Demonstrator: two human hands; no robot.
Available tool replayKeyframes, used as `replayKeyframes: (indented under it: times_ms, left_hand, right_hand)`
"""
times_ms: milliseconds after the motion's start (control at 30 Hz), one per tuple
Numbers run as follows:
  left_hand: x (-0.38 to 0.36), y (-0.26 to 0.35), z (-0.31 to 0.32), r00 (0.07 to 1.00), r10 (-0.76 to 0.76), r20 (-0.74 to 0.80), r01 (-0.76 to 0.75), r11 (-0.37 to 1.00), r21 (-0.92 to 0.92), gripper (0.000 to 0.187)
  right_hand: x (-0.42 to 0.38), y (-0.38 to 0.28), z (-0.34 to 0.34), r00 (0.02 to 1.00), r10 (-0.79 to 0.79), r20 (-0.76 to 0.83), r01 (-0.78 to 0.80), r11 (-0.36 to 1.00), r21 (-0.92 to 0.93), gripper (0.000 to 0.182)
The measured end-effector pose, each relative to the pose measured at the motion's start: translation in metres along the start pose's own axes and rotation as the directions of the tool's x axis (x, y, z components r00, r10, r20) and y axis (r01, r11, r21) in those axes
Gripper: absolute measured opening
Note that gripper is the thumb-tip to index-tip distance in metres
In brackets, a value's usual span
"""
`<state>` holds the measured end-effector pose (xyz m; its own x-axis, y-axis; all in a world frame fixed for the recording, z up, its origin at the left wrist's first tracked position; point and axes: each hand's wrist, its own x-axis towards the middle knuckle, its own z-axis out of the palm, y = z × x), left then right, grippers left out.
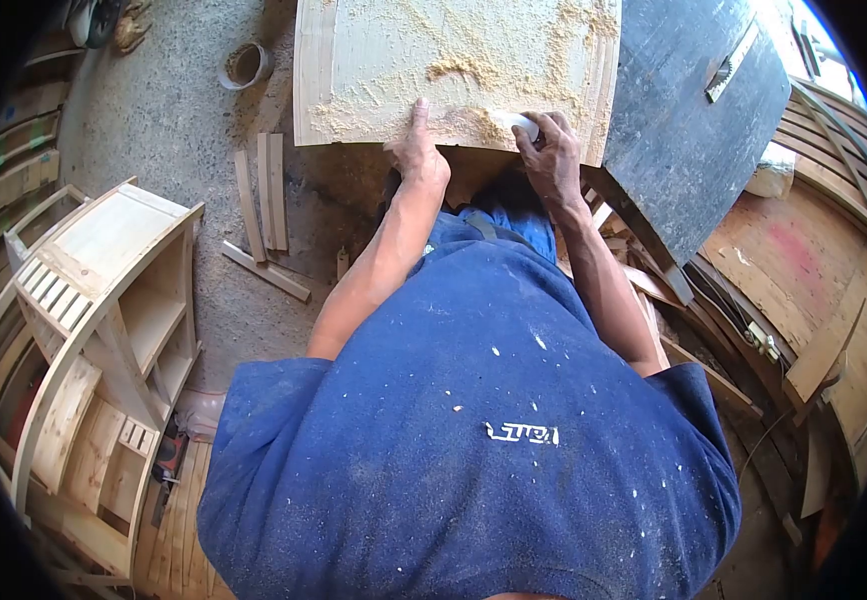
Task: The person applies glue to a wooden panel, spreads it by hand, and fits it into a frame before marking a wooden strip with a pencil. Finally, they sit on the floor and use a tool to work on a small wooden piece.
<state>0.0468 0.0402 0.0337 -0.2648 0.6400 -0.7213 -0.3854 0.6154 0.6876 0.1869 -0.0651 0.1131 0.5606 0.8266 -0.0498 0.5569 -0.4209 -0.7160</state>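
Observation:
A pale wooden panel (374, 60) strewn with sawdust (464, 70) lies at the top centre. My left hand (419, 150) is at the panel's near edge, its thumb pointing forward over the top; its other fingers are hidden, so their grip cannot be made out. Near the panel's right corner, my right hand (551, 148) is closed on a small white object (520, 124), which touches the sawdust-covered surface. What that object is cannot be told.
A dark worktop (684, 110) with a saw-like tool (732, 68) adjoins the panel's right side. Wooden cabinet (104, 240) stands left; a round container (246, 66) and wood strips (272, 190) lie on the floor. Scrap wood (824, 350) is at right.

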Motion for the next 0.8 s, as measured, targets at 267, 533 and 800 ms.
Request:
replayKeyframes:
  times_ms: [267,533,800]
  left_hand:
    - [0.002,-0.005,0.0,1.0,0.012,0.017,-0.011,0.999,-0.036,0.083]
    - [0.003,-0.004,-0.001,0.999,0.01,0.054,-0.008,0.999,-0.036,0.08]
    - [-0.007,0.007,0.003,1.0,0.012,0.015,-0.011,0.998,-0.068,0.059]
  right_hand:
    - [-0.002,0.007,-0.008,1.0,0.007,-0.02,-0.008,0.999,-0.035,0.024]
    - [-0.005,0.009,-0.015,0.999,0.01,-0.031,-0.012,0.999,-0.052,0.026]
    - [-0.006,0.015,-0.02,0.998,0.033,-0.054,-0.037,0.996,-0.087,0.026]
